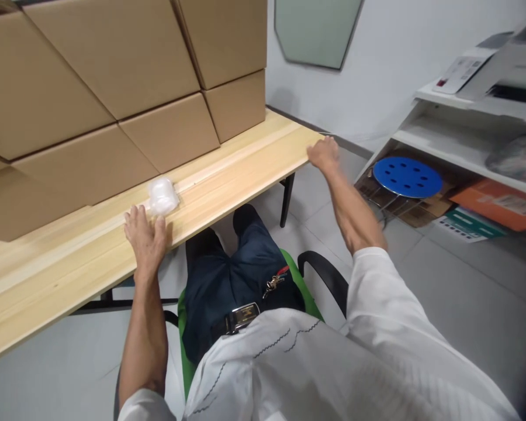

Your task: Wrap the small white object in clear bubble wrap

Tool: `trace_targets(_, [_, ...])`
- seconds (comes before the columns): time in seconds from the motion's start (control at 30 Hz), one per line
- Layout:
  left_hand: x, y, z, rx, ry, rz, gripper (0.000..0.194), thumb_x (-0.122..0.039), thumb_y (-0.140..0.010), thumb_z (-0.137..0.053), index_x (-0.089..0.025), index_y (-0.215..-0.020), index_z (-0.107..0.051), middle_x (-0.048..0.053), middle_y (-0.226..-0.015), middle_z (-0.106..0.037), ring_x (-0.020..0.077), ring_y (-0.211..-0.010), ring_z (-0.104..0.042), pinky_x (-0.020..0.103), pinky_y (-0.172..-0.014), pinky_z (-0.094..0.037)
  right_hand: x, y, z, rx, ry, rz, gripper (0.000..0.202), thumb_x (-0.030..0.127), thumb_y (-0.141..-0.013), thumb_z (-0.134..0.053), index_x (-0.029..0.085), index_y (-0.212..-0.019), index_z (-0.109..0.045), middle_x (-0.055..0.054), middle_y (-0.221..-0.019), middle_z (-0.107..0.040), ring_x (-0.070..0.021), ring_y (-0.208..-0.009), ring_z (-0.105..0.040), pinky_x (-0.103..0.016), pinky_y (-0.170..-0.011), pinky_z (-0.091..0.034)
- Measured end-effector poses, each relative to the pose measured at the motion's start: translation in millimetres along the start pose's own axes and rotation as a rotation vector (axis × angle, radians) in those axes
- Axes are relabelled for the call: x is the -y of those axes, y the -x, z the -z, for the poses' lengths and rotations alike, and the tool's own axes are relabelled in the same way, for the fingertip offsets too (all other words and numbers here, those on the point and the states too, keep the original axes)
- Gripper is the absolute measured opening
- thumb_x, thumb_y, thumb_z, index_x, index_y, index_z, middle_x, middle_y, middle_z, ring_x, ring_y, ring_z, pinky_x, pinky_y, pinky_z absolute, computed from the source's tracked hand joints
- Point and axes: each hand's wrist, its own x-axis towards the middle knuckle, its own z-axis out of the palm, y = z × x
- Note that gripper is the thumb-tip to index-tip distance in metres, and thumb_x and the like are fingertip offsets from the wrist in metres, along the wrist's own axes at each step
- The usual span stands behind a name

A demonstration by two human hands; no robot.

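Note:
My left hand point(145, 238) lies on the wooden table point(245, 175) near its front edge, fingers stretched out and thumb apart, holding nothing. Just beyond its fingertips is a small translucent white plastic packet point(163, 196); whether the thumb touches it I cannot tell. Over at the table's right end, my right hand point(324, 153) is curled over the corner, fingers bent around the edge and slightly blurred. Part of its grip is hidden by the back of the hand.
Stacked cardboard boxes point(114, 70) fill the back of the table. I sit on a green chair point(300, 280) with black armrests. To the right stand a white shelf point(456, 131), a blue stool point(407, 176) and an orange box point(499, 202). A greenish panel point(315, 29) is on the wall.

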Motion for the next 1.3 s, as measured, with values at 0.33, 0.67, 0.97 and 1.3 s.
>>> trace_targets(0.33, [22,-1,-21.4,-0.107,0.070,-0.018,0.111,-0.091,-0.114,-0.061,-0.012,-0.192,-0.060,0.031,-0.208,-0.050,0.0484,-0.204,-0.033,0.068,-0.169,-0.019,109,42,-54,0.209,-0.260,0.436,0.076,0.052,-0.120,-0.056,0.010,-0.181,-0.072,-0.027,-0.193,-0.069,-0.0479,-0.183,-0.065,-0.072,-0.155,-0.049])
trace_targets(0.67, [43,0,-48.9,-0.178,0.293,-0.074,0.107,-0.102,-0.117,-0.057,-0.023,-0.189,-0.064,0.027,-0.201,-0.062,0.0485,-0.199,-0.045,0.071,-0.168,-0.023,234,68,-51,0.099,-0.491,0.662,0.066,0.049,-0.116,-0.063,0.019,-0.172,-0.080,-0.021,-0.178,-0.084,-0.0453,-0.163,-0.083,-0.072,-0.145,-0.062])
trace_targets(0.97, [37,4,-59.5,-0.260,0.353,-0.023,0.090,-0.083,-0.125,-0.059,-0.015,-0.184,-0.067,0.030,-0.194,-0.069,0.0446,-0.188,-0.063,0.067,-0.163,-0.041,405,137,-96,0.335,-0.338,1.063,0.075,0.053,-0.125,-0.063,0.019,-0.193,-0.063,-0.025,-0.214,-0.038,-0.0532,-0.200,-0.037,-0.087,-0.158,-0.035])
trace_targets(1.3, [13,11,-47.9,-0.098,0.173,-0.020,0.060,-0.049,-0.128,-0.069,-0.019,-0.179,-0.077,0.023,-0.192,-0.074,0.0449,-0.193,-0.056,0.073,-0.163,-0.038,386,143,-125,0.332,-0.199,0.998,0.057,0.041,-0.123,-0.057,0.008,-0.161,-0.084,-0.030,-0.204,-0.053,-0.0590,-0.199,-0.034,-0.083,-0.160,-0.033])
